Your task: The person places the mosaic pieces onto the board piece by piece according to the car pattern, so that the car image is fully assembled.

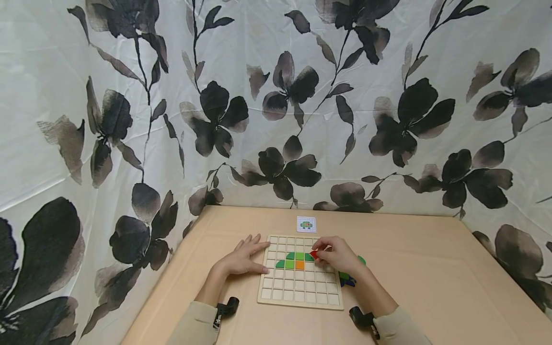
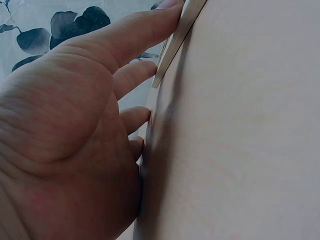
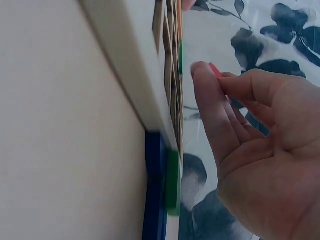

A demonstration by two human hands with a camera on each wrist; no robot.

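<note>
A wooden grid board lies on the table, with green pieces and an orange square set in its middle cells. My left hand rests at the board's left edge, fingers extended and spread, thumb and index finger touching the frame. Between thumb and fingertips, my right hand pinches a small red piece over the board, right of the orange square. The right wrist view shows only a sliver of this red piece, raised above the grid; the fingers hide the rest.
Blue pieces and green pieces lie beside the board's right edge, partly behind the right forearm. A small card with a printed coloured pattern lies beyond the board. A flower-patterned cloth hangs behind the table.
</note>
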